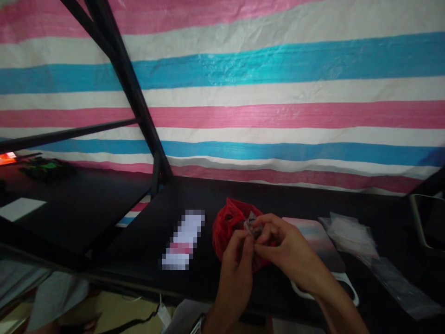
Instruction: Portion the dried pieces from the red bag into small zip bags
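Both of my hands meet in front of a crumpled red plastic bag (pixel 222 232) on the black table. Between them is a small clear plastic bag (pixel 251 224) with something small and dark inside that I cannot make out. My left hand (pixel 239 260) pinches its lower edge with thumb and fingers. From the other side, my right hand (pixel 278 236) grips the same little bag with bent fingers. The red bag's mouth gapes at the top left, showing dark contents, and my hands cover its right part.
Right of my hands lies a pastel flat pad (pixel 318 239) above a white-edged object (pixel 349 287). Several clear plastic bags (pixel 351 234) spread further right, near a dark framed device (pixel 427 220). A blurred-out pale oblong (pixel 184 239) lies left. A black metal frame (pixel 128 83) rises behind.
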A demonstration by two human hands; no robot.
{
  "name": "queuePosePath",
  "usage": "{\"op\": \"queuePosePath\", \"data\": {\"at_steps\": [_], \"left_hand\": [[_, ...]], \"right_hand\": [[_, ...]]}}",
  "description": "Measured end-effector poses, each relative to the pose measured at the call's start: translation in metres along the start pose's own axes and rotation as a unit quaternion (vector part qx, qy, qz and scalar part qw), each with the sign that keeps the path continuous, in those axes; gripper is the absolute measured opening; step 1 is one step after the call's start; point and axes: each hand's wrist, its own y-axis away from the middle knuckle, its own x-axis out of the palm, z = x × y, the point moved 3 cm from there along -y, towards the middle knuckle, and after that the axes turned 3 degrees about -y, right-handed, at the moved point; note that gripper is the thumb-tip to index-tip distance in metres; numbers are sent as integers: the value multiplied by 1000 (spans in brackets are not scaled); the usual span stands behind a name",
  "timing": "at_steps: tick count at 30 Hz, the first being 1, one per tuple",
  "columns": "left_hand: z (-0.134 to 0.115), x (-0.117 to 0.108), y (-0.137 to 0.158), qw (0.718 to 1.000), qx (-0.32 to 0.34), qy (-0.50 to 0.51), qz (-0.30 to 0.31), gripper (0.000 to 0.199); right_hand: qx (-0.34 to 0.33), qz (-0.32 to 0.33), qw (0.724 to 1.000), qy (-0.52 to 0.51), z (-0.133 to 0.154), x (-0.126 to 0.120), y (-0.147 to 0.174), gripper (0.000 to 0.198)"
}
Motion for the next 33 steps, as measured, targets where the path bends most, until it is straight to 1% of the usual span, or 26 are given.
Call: {"op": "queuePosePath", "data": {"at_steps": [3,5,7,10,12,14,16,17,18,20,22,23,24,25,26,30,32,33], "left_hand": [[-4,1,-2,1000,8,-14,-8,49],[-4,1,-3,1000,3,-25,-4,46],[-4,0,-3,999,10,-46,-11,40],[-2,-3,-3,993,34,-114,-26,29],[-4,-5,-3,981,79,-175,-42,25],[-9,-7,-2,956,158,-227,-94,23],[-15,-11,0,927,226,-257,-151,20],[-17,-12,1,921,240,-258,-164,19],[-18,-14,0,924,240,-249,-162,20],[-19,-16,-1,946,213,-203,-138,23],[-17,-19,-4,968,167,-142,-123,26],[-16,-21,-6,976,138,-113,-123,28],[-14,-22,-7,983,106,-87,-124,28],[-11,-22,-9,987,72,-63,-125,30],[-8,-22,-10,990,41,-40,-126,32],[7,-18,-10,989,-55,21,-135,44],[14,-12,-6,987,-95,31,-128,43],[17,-8,-4,986,-111,35,-120,40]], "right_hand": [[18,8,999,-34,4,-2,1,38],[19,-2,999,-42,6,-2,2,40],[9,-46,998,-40,7,-4,3,37],[-18,-144,989,-9,8,-9,4,30],[-39,-171,984,21,7,-11,3,25],[-62,-154,985,51,7,-10,2,18],[-76,-108,988,75,8,-9,3,10],[-77,-78,990,84,9,-8,5,9],[-74,-45,992,92,10,-7,7,11],[-53,15,993,109,11,-5,13,22],[-21,53,989,134,8,-3,17,49],[-7,58,988,146,6,-1,18,65],[2,57,986,157,3,0,18,75],[6,51,985,166,0,1,16,78],[4,44,984,173,-4,2,14,74],[-7,21,985,173,-16,0,4,39],[-6,12,984,177,-18,-6,2,27],[-4,8,983,183,-19,-10,1,24]]}}
